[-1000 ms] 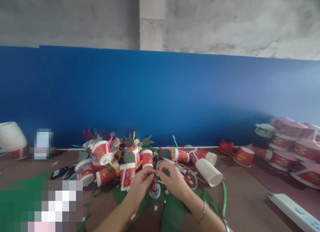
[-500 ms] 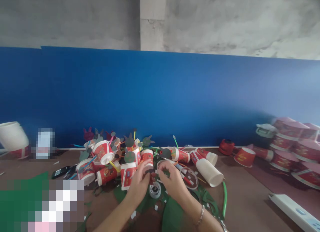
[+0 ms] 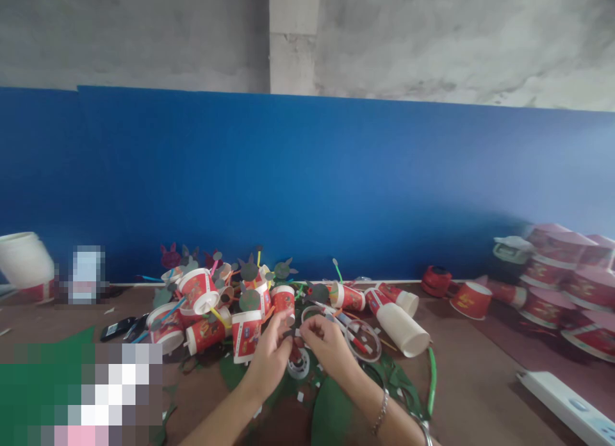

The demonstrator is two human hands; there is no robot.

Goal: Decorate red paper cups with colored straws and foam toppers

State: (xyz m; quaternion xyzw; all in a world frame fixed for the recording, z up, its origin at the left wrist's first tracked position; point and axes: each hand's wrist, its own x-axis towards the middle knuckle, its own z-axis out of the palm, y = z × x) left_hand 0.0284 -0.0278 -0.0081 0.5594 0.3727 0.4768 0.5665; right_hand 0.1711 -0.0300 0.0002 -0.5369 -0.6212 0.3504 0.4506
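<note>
My left hand (image 3: 273, 353) is closed in a loose pinch at the front of the cup pile. Between its fingertips is something small and dark that I cannot make out. Close beside it, my right hand (image 3: 327, 345) pinches thumb and fingers together, with a tiny white bit at the tips. Below the fingers lies a white tape roll (image 3: 298, 364). A red and white paper cup (image 3: 283, 300) stands just behind my left hand, and another paper cup (image 3: 246, 337) is to its left. Green felt sheet (image 3: 336, 407) lies under my right forearm.
Several decorated paper cups with pipe cleaners are heaped against the blue wall (image 3: 307, 189). On the right are a stack of white cups (image 3: 403, 330), a clear ring-shaped lid (image 3: 364, 341), a red pouch (image 3: 436, 281), a power strip (image 3: 569, 404) and stacked red tubs (image 3: 548, 308).
My left hand has turned slightly, its fingers more upright. My right hand has shifted a little, its fingertips now pinched near the left hand's. The tape roll is partly covered now.
</note>
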